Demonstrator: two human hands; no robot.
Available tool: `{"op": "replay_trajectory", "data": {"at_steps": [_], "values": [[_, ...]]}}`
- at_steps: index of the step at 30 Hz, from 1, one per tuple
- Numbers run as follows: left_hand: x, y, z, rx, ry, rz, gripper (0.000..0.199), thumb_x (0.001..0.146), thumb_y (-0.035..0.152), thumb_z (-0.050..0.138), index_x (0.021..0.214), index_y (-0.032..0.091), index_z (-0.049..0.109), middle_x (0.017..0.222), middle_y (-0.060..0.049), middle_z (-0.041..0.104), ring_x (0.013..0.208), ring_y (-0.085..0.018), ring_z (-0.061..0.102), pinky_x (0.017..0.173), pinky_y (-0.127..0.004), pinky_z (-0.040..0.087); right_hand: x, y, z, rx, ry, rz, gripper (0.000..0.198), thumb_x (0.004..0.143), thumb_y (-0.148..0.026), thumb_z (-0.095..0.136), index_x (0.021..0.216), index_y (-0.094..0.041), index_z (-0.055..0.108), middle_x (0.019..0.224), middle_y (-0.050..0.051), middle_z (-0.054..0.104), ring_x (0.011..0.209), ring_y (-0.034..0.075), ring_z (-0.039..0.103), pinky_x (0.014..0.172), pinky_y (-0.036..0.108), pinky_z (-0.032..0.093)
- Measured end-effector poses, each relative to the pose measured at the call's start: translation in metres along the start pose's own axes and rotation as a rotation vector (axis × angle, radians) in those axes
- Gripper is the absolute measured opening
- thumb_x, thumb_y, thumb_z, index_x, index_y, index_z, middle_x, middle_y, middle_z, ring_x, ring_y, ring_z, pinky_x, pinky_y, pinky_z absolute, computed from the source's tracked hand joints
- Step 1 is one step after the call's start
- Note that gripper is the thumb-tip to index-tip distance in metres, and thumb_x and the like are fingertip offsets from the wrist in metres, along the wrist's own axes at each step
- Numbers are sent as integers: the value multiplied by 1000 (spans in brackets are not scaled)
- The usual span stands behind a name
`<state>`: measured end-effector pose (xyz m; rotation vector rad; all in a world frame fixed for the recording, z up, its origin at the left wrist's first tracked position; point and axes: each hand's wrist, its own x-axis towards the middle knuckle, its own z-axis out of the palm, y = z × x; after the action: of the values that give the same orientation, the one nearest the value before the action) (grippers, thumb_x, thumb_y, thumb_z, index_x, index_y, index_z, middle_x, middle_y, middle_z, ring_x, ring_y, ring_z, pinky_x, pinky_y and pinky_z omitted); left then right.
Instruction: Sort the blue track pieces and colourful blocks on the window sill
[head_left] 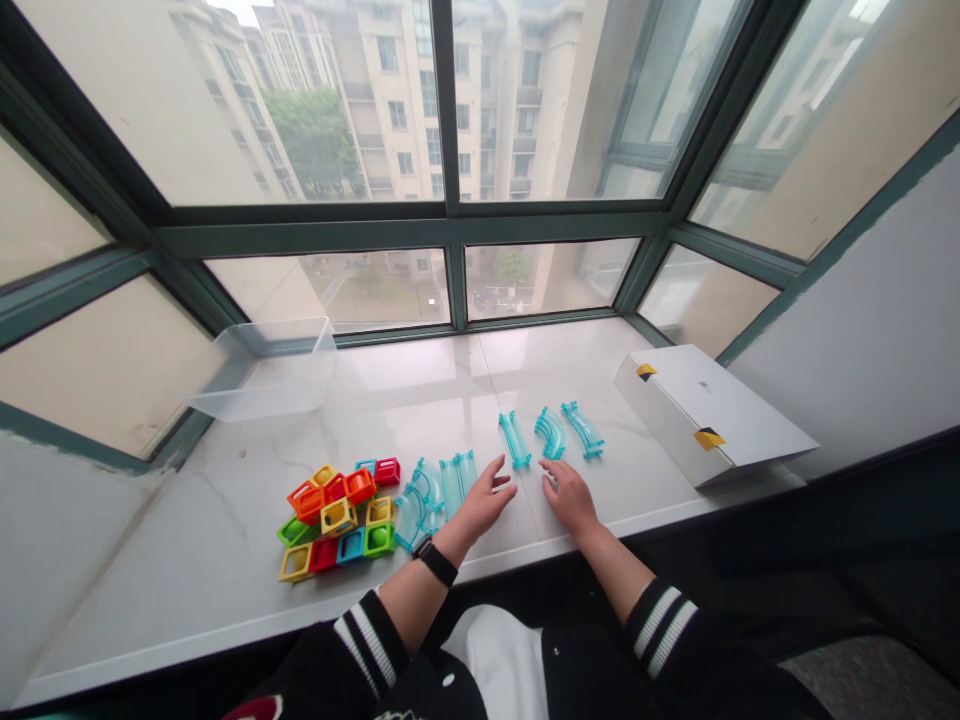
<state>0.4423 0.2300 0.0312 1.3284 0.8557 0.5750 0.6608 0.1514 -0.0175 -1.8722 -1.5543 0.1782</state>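
Three clear teal track pieces lie spaced out on the sill: a straight track piece (514,440), a curved track piece (551,433) and an S-shaped track piece (583,430). My left hand (486,497) hovers just below the straight one, fingers apart and nothing in them. My right hand (568,494) is near the lower end of the curved piece, its fingers loosely bent and parted, holding nothing visible. Left of my left hand is a group of more teal pieces, curved ones (420,500) and straight ones (457,478), partly hidden by that hand.
Colourful square blocks (339,518) are heaped at the left of the white sill (247,590). A clear plastic bin (262,385) stands behind them by the window. On the right sits a white box (712,410) with yellow-black tabs. Window frames (454,235) bound the back.
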Motion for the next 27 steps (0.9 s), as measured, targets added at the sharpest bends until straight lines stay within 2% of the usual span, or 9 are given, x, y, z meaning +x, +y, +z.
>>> {"op": "replay_trajectory", "data": {"at_steps": [2, 5, 8, 11, 14, 16, 20, 27], "values": [[-16, 6, -24, -5, 12, 61, 66, 89, 40, 76, 150, 24, 56, 163, -19, 47, 135, -35, 62, 110, -50, 54, -12, 19, -7, -75, 29, 7, 33, 97, -17, 50, 119, -20, 75, 111, 11, 76, 106, 28, 68, 101, 44, 52], [-47, 8, -67, 24, 70, 80, 55, 90, 49, 73, 140, 25, 63, 153, -15, 59, 128, -33, 66, 106, -51, 57, -19, 39, -15, -201, 50, 60, 30, 97, -18, 54, 116, -20, 77, 110, 12, 74, 104, 29, 64, 99, 44, 50], [-81, 3, -106, 47, 162, 92, 56, 89, 55, 73, 135, 23, 67, 140, -15, 68, 123, -32, 69, 106, -50, 58, -14, 45, -16, -287, 47, 84, 30, 97, -22, 56, 119, -21, 77, 113, 13, 70, 103, 29, 61, 96, 42, 48], [-112, -2, -130, 26, 279, 85, 58, 86, 58, 76, 131, 21, 69, 133, -15, 72, 118, -32, 72, 104, -50, 59, -9, 43, -14, -322, 40, 84, 31, 98, -24, 55, 118, -23, 79, 113, 12, 68, 102, 28, 59, 93, 40, 46], [-134, -10, -137, -14, 396, 85, 59, 86, 59, 76, 130, 21, 70, 128, -14, 74, 115, -32, 72, 102, -50, 60, -8, 41, -13, -336, 17, 56, 32, 99, -24, 55, 119, -26, 79, 115, 11, 66, 103, 27, 57, 92, 40, 44], [-143, -15, -136, -23, 429, 75, 59, 86, 59, 76, 129, 20, 70, 126, -14, 74, 113, -32, 73, 101, -50, 61, -9, 40, -13, -342, 2, 44, 32, 99, -25, 54, 120, -26, 79, 117, 10, 65, 103, 27, 57, 92, 40, 43], [-147, -19, -129, 9, 400, 70, 58, 87, 61, 74, 128, 19, 71, 122, -14, 75, 113, -31, 73, 101, -50, 60, -9, 38, -14, -352, 5, 47, 32, 100, -26, 54, 122, -25, 77, 118, 11, 64, 105, 27, 56, 92, 40, 42], [-135, -12, -126, 160, 326, 131, 50, 92, 57, 69, 125, 20, 72, 124, -15, 75, 117, -31, 72, 107, -51, 56, -8, 37, -13, -351, 5, 47, 32, 99, -24, 55, 123, -25, 76, 119, 11, 64, 104, 26, 56, 92, 40, 42]]}}
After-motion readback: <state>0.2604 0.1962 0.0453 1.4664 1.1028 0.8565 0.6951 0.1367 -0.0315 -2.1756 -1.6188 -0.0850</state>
